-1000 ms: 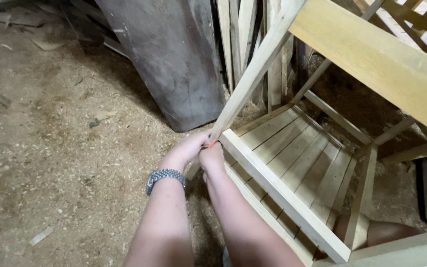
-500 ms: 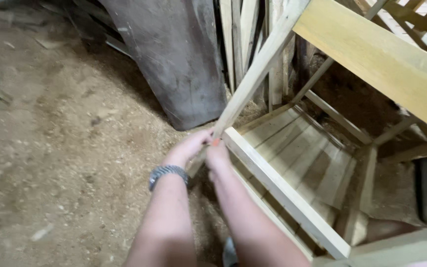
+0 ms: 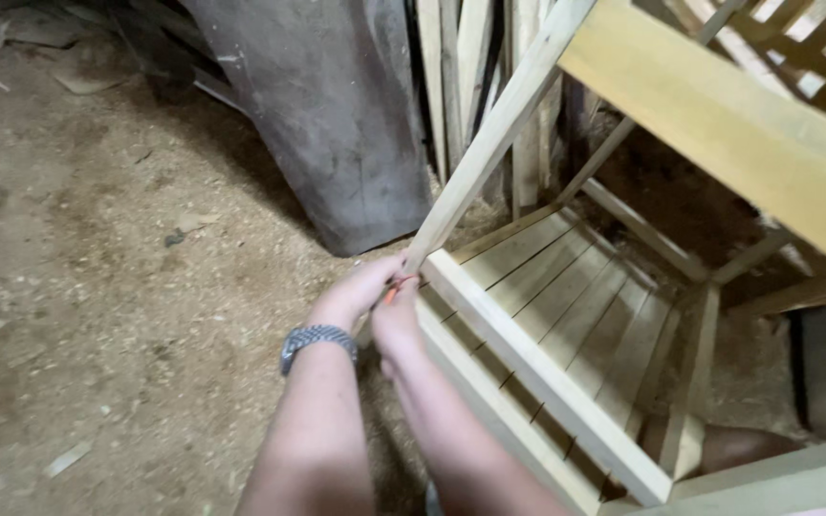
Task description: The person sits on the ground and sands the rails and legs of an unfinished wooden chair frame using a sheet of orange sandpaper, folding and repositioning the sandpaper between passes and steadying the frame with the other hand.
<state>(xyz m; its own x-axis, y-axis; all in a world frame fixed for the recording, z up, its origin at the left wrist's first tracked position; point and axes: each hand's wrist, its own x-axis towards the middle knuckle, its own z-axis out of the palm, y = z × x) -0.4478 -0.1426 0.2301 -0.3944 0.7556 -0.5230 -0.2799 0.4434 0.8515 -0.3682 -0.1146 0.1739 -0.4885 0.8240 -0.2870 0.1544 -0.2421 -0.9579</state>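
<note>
Both forearms reach forward and down from the bottom edge of the view, meeting at one corner of a pale wooden frame (image 3: pixel 566 382). The left hand (image 3: pixel 360 291) is curled, fingers closed toward the base of a slanting wooden leg (image 3: pixel 499 134) where it joins the frame; a metal-link wristwatch (image 3: pixel 315 342) sits on that wrist. The right hand (image 3: pixel 396 320) lies just beside and below the left, fingers bent against the same corner. A small orange object (image 3: pixel 396 285) shows between the two hands; which hand pinches it cannot be told, nor what it is.

The frame lies tilted on the ground, its slatted panel (image 3: pixel 576 306) facing up and running away to the right. A broad plank (image 3: pixel 719 124) of the same pale wood crosses the upper right.

A dark grey board (image 3: pixel 336 115) leans upright behind the hands, with thin wooden strips (image 3: pixel 456 76) stacked beside it. The floor (image 3: pixel 97 287) is covered in sawdust and wood scraps. No packages, labels or signs are visible.
</note>
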